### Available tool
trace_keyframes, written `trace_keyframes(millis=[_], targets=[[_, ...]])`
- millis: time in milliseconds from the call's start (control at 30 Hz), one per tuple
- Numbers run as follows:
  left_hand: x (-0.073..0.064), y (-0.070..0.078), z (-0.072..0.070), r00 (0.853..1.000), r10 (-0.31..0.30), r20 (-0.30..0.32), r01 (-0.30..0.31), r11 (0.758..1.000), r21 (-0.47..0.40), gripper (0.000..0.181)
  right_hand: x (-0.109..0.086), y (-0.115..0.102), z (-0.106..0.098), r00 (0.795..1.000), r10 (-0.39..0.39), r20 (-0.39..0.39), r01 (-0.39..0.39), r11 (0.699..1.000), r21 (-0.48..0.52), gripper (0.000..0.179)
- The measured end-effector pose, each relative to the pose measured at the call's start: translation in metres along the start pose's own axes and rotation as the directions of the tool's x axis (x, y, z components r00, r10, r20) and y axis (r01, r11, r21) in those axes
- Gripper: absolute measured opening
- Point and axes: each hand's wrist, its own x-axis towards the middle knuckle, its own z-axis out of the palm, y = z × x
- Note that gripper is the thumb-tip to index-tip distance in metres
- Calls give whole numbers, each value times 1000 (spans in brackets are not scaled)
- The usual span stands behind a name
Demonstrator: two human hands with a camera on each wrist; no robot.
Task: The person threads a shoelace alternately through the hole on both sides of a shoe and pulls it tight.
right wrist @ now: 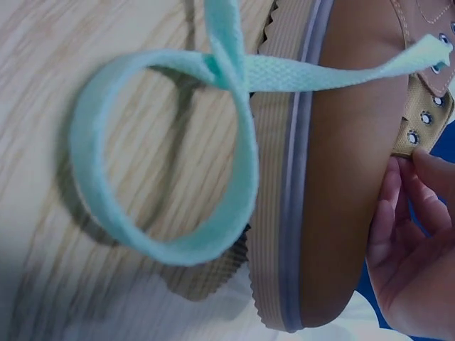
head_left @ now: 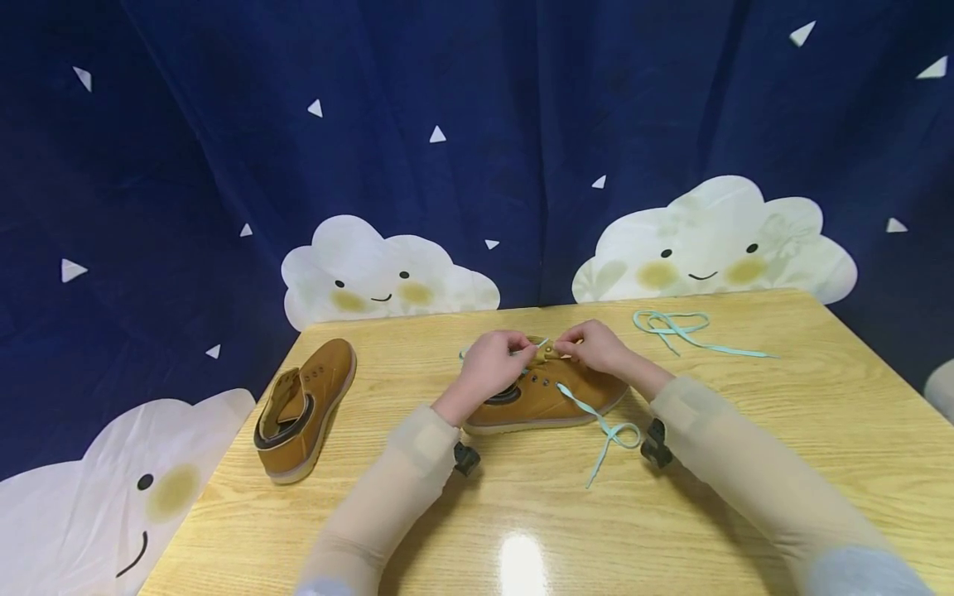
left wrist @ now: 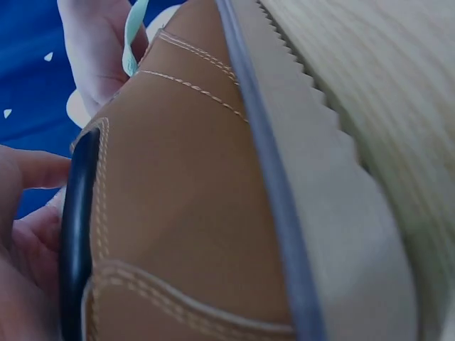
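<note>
A brown lace-up shoe [head_left: 555, 397] lies in front of me on the table, toe to the right. My left hand [head_left: 493, 362] is over the shoe's opening, its thumb and fingers pinching a light-blue shoelace [head_left: 542, 343] whose short end sticks out toward the eyelets. With thumb and fingertips, my right hand [head_left: 594, 346] pinches the edge of the far eyelet flap [right wrist: 419, 117], seen closely in the right wrist view. From a near-side eyelet a length of lace [head_left: 585, 406] runs down and loops over the table. The left fingertips are hidden behind the dark collar [left wrist: 78, 234] in the left wrist view.
A second brown shoe [head_left: 307, 406], with no lace in its eyelets, stands at the table's left. Another light-blue lace [head_left: 693, 335] lies loosely looped at the back right. Behind the wooden table [head_left: 566, 521] hangs a dark blue curtain [head_left: 477, 149] with clouds on it.
</note>
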Motion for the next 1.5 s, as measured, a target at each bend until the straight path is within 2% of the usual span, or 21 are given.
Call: trace_keyframes(millis=[133,267,467,800,1200,1500], targets=[[5,5,3,999,-31,23,27,986,166,18,0,0,0,1000,-1,-4,1,1000,2,17],[8,8,6,997,-65,40,54,971,231,31,1,2,1,1000,7,-5,-7,1000,13,16],[9,11,9,995,-92,26,83,964,252,46,1,2,1,1000,19,-18,-18,1000,13,17],[12,17,18,989,-147,1,141,948,285,49,0,0,1,999,30,-18,-29,999,29,18],[11,18,24,994,-110,-12,109,952,287,50,-2,1,2,999,21,-28,-21,999,25,16],[12,16,28,991,-105,-84,127,941,315,50,-3,1,1,999,5,-35,-4,999,34,16]])
